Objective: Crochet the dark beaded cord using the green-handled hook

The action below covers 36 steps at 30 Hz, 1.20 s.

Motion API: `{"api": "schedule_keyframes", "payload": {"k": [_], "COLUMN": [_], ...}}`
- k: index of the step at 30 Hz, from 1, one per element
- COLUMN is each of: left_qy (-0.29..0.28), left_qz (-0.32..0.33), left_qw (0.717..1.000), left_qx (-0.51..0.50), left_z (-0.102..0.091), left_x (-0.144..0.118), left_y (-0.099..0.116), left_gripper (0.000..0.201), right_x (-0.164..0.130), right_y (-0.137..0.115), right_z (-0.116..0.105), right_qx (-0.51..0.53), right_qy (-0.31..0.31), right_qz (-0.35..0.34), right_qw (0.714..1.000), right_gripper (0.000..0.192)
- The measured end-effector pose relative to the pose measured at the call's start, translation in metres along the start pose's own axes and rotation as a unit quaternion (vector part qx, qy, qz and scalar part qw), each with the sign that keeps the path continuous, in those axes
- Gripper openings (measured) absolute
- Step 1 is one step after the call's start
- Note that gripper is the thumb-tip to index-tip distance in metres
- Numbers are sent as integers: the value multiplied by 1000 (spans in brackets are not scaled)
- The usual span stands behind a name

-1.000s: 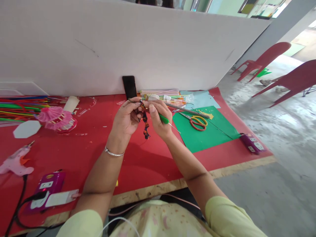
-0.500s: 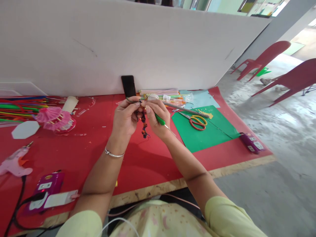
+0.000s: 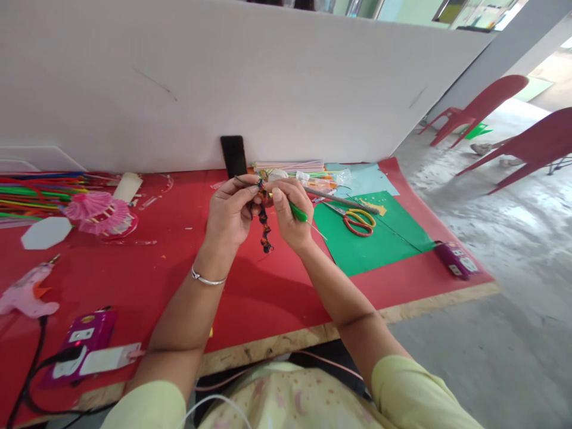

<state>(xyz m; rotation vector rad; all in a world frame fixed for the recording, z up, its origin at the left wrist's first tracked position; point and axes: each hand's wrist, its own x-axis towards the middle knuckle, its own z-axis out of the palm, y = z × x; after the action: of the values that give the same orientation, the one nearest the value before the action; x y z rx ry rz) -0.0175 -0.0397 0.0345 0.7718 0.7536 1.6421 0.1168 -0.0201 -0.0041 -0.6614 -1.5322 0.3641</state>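
Note:
A dark crochet strip [image 3: 266,232] with orange and blue flecks hangs from between my hands, above the red table. My left hand [image 3: 230,211] pinches its upper end between thumb and fingers. In my right hand [image 3: 292,214] is a crochet hook [image 3: 298,211] with a green grip, its thin metal end sticking out past the palm. The hook's working tip is hidden among the fingers at the strip. Beyond my right hand a grey, rod-like length [image 3: 344,199] runs toward the green sheet; whether I touch it I cannot tell.
Scissors [image 3: 360,221] lie on a green sheet [image 3: 357,256]. A phone [image 3: 233,156] leans on the white panel [image 3: 277,89]. Leftward are a pink paper ornament [image 3: 100,214], a glue gun [image 3: 29,292] and a purple power strip [image 3: 84,342]. Another purple block [image 3: 456,259] sits near the right edge.
My right hand has shifted slightly right and down with the crochet hook. The hands are a little farther apart, and more of the crochet strip shows below them.

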Motion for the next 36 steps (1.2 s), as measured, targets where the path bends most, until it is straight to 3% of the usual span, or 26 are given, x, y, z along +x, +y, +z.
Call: {"api": "schedule_keyframes", "payload": {"k": [6,9,15,25,36], "left_qy": [6,4,11,25,18], "left_qz": [-11,1,32,165,129], "left_qw": [1000,1000,999,984,990], "left_qx": [15,8,18,67,55], "left_z": [2,2,-3,-11,-8], "left_x": [-1,-1,4,11,11], "left_y": [0,0,-3,-15,-14], "left_gripper": [21,23,25,21,20], "right_x": [2,2,1,7,5], "right_y": [2,6,9,-9,-10], "right_z": [3,3,2,-3,-3], "right_qx": [115,121,128,191,198], "right_qy": [6,-11,-23,16,28], "right_qz": [91,117,116,138,111], "right_qw": [989,986,985,972,973], "right_gripper": [44,48,53,45,41]}}
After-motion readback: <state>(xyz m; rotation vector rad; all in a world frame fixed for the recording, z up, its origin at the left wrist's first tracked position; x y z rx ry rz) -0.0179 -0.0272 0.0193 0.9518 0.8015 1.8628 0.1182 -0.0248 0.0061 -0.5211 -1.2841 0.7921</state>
